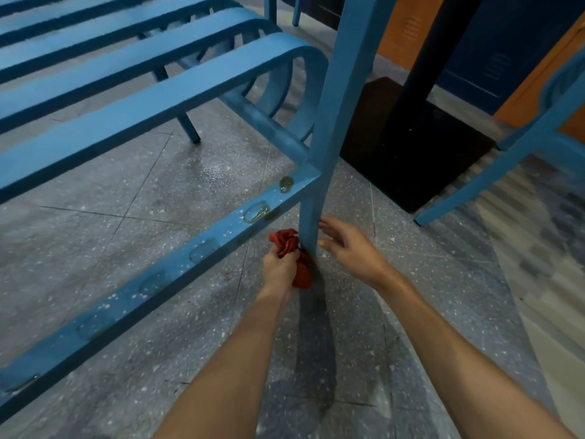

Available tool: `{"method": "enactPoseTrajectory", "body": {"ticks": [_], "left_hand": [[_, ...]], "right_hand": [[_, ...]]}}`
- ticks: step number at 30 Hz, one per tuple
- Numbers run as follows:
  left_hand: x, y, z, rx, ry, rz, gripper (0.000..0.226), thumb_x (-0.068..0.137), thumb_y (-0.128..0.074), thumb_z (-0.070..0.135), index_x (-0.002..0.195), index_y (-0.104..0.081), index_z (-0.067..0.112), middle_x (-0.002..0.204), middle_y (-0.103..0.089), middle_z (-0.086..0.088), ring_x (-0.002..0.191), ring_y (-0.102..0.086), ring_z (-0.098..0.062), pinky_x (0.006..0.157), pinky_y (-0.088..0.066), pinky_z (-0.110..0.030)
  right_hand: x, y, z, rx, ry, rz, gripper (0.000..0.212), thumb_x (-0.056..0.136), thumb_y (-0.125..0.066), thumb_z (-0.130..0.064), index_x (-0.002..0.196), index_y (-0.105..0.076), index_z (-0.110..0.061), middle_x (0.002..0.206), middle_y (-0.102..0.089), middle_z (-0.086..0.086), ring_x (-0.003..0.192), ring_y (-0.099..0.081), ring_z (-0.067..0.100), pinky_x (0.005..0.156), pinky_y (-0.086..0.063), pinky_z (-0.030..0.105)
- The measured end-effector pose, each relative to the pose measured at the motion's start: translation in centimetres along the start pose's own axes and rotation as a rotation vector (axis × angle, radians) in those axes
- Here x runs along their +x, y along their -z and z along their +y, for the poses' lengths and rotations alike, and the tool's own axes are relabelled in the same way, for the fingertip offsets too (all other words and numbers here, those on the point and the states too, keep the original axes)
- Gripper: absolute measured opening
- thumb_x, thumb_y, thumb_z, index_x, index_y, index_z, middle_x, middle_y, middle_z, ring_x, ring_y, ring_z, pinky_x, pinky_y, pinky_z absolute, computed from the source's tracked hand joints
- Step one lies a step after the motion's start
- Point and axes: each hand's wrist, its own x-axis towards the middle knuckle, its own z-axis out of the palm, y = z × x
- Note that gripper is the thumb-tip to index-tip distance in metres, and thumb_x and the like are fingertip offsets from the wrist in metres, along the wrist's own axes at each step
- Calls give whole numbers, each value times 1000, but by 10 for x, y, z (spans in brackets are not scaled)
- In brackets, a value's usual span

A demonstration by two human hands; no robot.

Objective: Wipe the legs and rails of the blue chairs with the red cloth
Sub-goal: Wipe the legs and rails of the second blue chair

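Here red cloth [287, 244] at chair leg [317, 172]; black table base [411, 153] behind.

Foot of the blue chair leg [311, 229] hidden behind the red cloth [289, 245]. Fingers of the left hand [278, 270] mostly buried in its folds. Leg's top and the black post [437, 42] cut by upper edge. At right edge the second chair [506, 160] is cut off; floor [538, 248] there blurred.

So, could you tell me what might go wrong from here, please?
The red cloth, bunched in the left hand, meets only one side of the chair leg, so its other faces may be missed. Its tail hangs near the floor and could pick up grit. The speckled rail may get skipped.
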Motion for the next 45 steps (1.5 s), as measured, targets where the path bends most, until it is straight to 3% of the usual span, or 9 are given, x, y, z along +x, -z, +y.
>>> {"method": "enactPoseTrajectory", "body": {"ticks": [5,10,12,17,25,29,33,39,45], "left_hand": [[13,-8,-20,63,-23,46,26,85,-56,-2,103,-65,14,90,-67,-10,88,-66,-28,86,-55,-41],[5,-19,-15,-259,90,-51,30,83,-46,-15,101,-62,3,78,-64,-11,62,-61,-19,55,-53,-25],[4,-14,-12,-356,144,-39,31,82,-46,-15,105,-60,1,87,-63,-16,67,-61,-21,58,-54,-28],[-12,0,-13,-524,164,-181,35,91,-45,-6,123,-55,2,117,-63,-20,96,-63,-26,93,-50,-36],[-20,-24,-7,-372,95,-67,40,86,-47,-15,124,-54,-3,87,-64,-9,72,-63,-17,57,-56,-26],[-22,-17,6,-377,114,-107,44,84,-39,-14,124,-55,-2,112,-64,-24,89,-64,-28,75,-56,-37],[-36,-13,10,-444,53,-116,42,86,-39,-11,121,-58,3,114,-64,-21,95,-62,-28,94,-49,-42],[-45,-24,-14,-438,-40,-4,32,90,-44,-3,100,-66,18,95,-68,-9,90,-64,-22,88,-51,-39],[-27,-24,2,-358,68,-64,39,87,-40,-10,120,-59,-1,111,-64,-23,88,-64,-26,76,-56,-36]], "right_hand": [[13,-12,24,-13,-49,-33,61,91,-44,11,140,-43,-25,140,-51,-4,130,-44,5,110,-35,26],[20,-20,34,-27,-47,53,53,90,-48,6,131,-51,-27,125,-63,-2,118,-57,9,105,-44,36],[21,-23,36,-35,-51,65,53,90,-48,5,129,-51,-30,125,-62,-2,118,-57,11,105,-45,40],[21,-25,38,-62,-37,82,51,91,-49,-2,131,-48,-32,128,-61,-2,120,-56,13,106,-44,42],[19,-25,36,-106,-48,99,52,92,-47,1,133,-48,-31,128,-60,0,121,-54,14,106,-44,38],[17,-27,36,-57,-59,91,59,87,-41,5,131,-50,-34,126,-61,-2,121,-54,12,107,-43,38],[13,-27,31,-5,-37,87,66,76,-37,1,132,-52,-32,123,-64,-4,118,-56,9,106,-43,32],[12,-29,26,45,-49,58,68,70,-39,-3,127,-54,-39,123,-64,-8,120,-56,8,107,-43,38],[12,-27,27,74,-83,68,61,77,-44,1,121,-59,-38,118,-66,-11,116,-58,7,105,-45,39]]}}
